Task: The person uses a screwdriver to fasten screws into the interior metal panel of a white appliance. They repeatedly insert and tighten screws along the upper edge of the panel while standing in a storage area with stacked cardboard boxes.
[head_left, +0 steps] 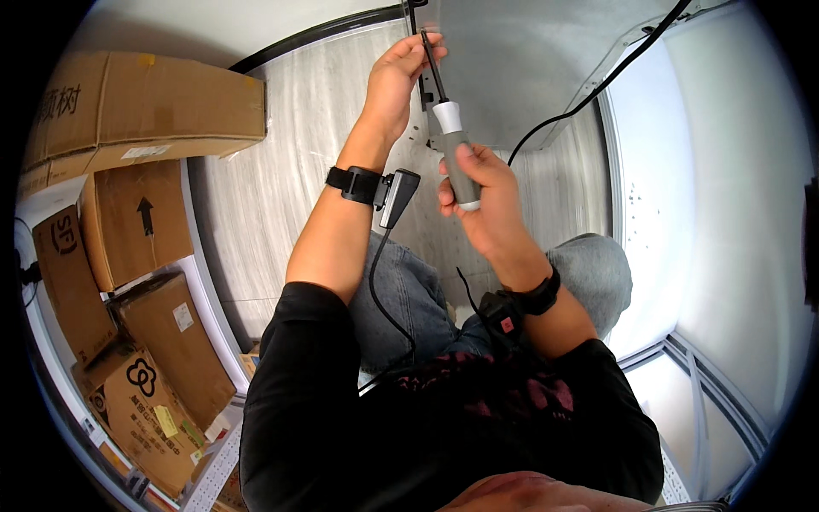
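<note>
My right hand (482,192) is wrapped round the grey handle of a screwdriver (461,162) with a white collar and a dark shaft. The shaft points away from me, up to the near-left edge of a grey metal cabinet (512,72). There my left hand (397,90) is closed, thumb and fingers pinched together right beside the screwdriver's tip. Whatever lies between those fingertips is too small and hidden to make out. A strap with a small corded device (399,196) sits on my left wrist, and another black strap (542,294) is on my right.
Cardboard boxes (141,222) stand stacked on a white shelf at the left. A large box (179,98) juts out over the pale wood-look floor (281,171). A black cable (589,98) hangs across the cabinet. A white panel (682,171) rises on the right.
</note>
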Demonstrator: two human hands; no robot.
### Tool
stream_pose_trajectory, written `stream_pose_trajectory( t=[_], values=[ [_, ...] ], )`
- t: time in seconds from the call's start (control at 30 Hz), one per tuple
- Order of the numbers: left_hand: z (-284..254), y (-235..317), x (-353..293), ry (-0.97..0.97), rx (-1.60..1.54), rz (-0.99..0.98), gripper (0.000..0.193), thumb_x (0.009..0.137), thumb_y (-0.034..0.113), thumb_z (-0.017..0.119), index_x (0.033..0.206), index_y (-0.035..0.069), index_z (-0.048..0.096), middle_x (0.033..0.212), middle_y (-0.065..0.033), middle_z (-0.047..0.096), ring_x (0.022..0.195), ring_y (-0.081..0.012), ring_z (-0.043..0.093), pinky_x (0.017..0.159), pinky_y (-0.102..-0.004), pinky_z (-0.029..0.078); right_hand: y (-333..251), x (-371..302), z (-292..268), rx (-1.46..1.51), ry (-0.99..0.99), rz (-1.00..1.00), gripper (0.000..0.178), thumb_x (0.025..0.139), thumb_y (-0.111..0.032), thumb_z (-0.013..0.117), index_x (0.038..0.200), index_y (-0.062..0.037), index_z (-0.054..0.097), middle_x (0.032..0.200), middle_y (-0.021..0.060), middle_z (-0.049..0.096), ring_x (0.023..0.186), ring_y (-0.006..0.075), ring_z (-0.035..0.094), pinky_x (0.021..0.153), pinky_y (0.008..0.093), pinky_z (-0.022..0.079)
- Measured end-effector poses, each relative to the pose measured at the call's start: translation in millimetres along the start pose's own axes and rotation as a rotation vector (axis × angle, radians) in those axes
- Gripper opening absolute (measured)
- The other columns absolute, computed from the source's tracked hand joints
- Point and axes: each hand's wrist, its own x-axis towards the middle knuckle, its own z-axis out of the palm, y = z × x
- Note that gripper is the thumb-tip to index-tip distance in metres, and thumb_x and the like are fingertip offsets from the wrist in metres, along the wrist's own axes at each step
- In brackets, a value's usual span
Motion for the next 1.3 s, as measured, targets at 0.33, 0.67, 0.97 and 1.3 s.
stream_pose_trajectory(
  t=[0.33, 0.67, 0.97, 1.3],
  values=[
    [0.5, 1.5, -0.7, 0.002, 0.010, 0.000, 0.033, 0.096, 0.016, 0.037, 0.119, 0.003, 0.055, 0.115, -0.0107, 0.061, 0.110, -0.0204, 0.054, 0.102, -0.0323, 0.034, -5.9, -3.8, -2.5, -0.049, -0.059, 0.032, 0.026, 0.087, -0.029, 0.061, 0.093, -0.0052, 0.050, 0.076, 0.0043, 0.055, 0.053, 0.0131, 0.050, 0.048, 0.0273, 0.038],
    [2.9, 0.4, -4.0, 0.011, 0.037, -0.013, 0.032, 0.096, 0.016, 0.039, 0.119, 0.001, 0.055, 0.115, -0.0118, 0.061, 0.109, -0.0195, 0.054, 0.103, -0.0317, 0.034, -14.4, -12.6, -5.0, -0.046, -0.042, 0.058, 0.025, 0.084, -0.025, 0.063, 0.093, -0.0049, 0.051, 0.073, 0.0016, 0.053, 0.049, 0.0103, 0.048, 0.044, 0.0249, 0.034],
    [5.2, -1.6, -8.7, 0.052, 0.067, -0.035, 0.028, 0.093, 0.013, 0.046, 0.114, -0.001, 0.057, 0.111, -0.0109, 0.061, 0.109, -0.0190, 0.053, 0.104, -0.0309, 0.034, -62.5, -39.3, -33.5, -0.194, -0.061, -0.020, 0.024, 0.082, -0.024, 0.064, 0.092, -0.0043, 0.054, 0.073, 0.0008, 0.054, 0.048, 0.0073, 0.046, 0.042, 0.0220, 0.033],
    [15.4, -5.2, -17.6, 0.178, 0.313, -0.013, 0.016, 0.088, 0.009, 0.057, 0.100, 0.003, 0.066, 0.099, -0.0051, 0.065, 0.096, -0.0135, 0.056, 0.089, -0.0259, 0.039, -145.4, -84.5, -77.2, -0.383, -0.095, -0.279, 0.039, 0.080, -0.027, 0.063, 0.105, 0.0018, 0.055, 0.076, 0.0022, 0.054, 0.047, 0.0056, 0.044, 0.041, 0.0176, 0.032]
  ],
)
